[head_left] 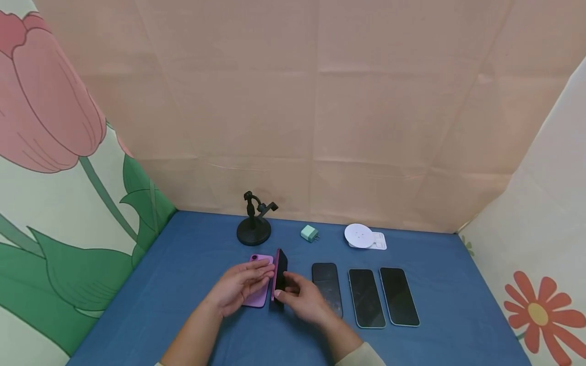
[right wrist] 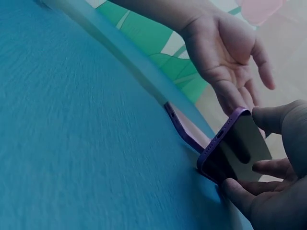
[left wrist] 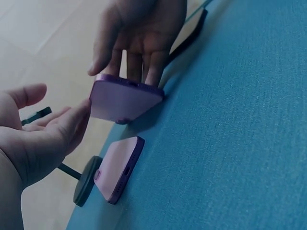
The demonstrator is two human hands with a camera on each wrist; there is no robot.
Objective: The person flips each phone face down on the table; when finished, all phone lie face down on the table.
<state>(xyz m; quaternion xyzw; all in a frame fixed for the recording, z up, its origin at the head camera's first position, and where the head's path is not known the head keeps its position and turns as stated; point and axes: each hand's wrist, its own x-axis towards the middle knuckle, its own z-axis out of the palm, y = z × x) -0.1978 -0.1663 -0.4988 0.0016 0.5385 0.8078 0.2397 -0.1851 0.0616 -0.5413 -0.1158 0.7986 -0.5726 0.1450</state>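
Note:
My right hand (head_left: 302, 297) grips a purple phone (head_left: 281, 272) by its edges and holds it tilted up on its side, dark screen facing right. The thumb is at the near end; the other fingers are by the screen side in the right wrist view. My left hand (head_left: 240, 284) has its fingers fairly straight, the tips touching or almost touching the back of that phone. Under the left hand a second purple phone (head_left: 257, 299) lies back up on the blue cloth, partly covered in the head view. The left wrist view shows this lying phone (left wrist: 119, 167) uncovered.
Three phones, a dark one (head_left: 326, 284), a middle one (head_left: 367, 300) and a right one (head_left: 400, 297), lie screen up in a row. Behind stand a black stand (head_left: 254, 231), a mint charger plug (head_left: 309, 233) and a white disc (head_left: 359, 236) on a white card (head_left: 379, 241).

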